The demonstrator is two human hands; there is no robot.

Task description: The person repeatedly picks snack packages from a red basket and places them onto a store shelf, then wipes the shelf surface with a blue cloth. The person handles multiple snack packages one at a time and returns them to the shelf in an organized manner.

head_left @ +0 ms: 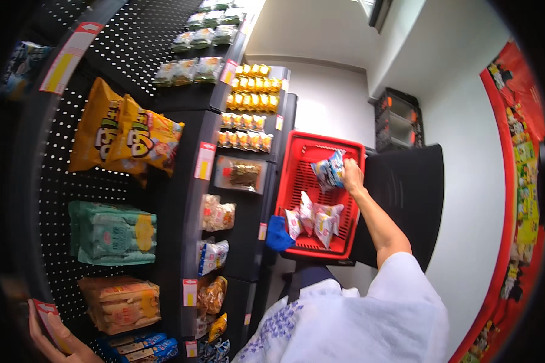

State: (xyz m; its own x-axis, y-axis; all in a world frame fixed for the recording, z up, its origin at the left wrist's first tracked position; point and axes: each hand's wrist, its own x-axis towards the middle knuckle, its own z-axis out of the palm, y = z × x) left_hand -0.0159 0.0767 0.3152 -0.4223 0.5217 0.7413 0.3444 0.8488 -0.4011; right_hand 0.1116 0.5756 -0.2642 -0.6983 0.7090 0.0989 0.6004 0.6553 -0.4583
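Note:
My right hand (352, 176) is closed on the edge of a small blue and white snack bag (328, 172). The bag hangs over the far half of a red plastic basket (322, 246). Several white and pink pointed packets (307, 215) stand in the basket's near end. At the lower left, my left hand (63, 339) grips a shelf edge around a red and yellow price label (49, 320). Closest to that hand are an orange-brown snack pack (120, 304) and blue packages (142, 348) on the shelf.
Dark shelving runs along the left, holding yellow snack bags (124, 130), a teal pack (112, 234) and small golden packets (254, 85). Something blue (278, 235) sits at the basket's corner. A black surface (406, 199) and dark crate (399, 118) are right. A red banner (496, 266) lines the wall.

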